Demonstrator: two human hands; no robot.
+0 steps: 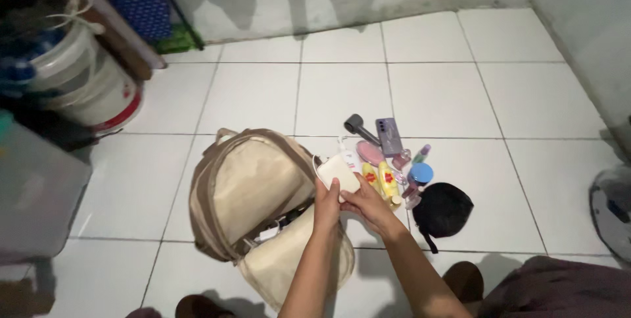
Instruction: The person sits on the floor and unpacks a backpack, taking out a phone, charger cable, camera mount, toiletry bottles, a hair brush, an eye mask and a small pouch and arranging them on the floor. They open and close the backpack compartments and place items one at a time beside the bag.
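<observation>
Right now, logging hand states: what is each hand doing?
Left hand: closed on the flat white pouch.
Right hand: also holding that pouch.

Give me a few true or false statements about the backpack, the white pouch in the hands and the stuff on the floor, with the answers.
1. Both hands hold a white pouch. True.
2. The beige backpack stands upright against the wall. False: it lies open on the tiled floor.
3. A black pouch lies right of the yellow bottles. True.
4. The left hand rests flat on the floor. False: it grips the white pouch, as does the right hand.
5. The white bucket sits among the toiletries. False: it stands far left.
</observation>
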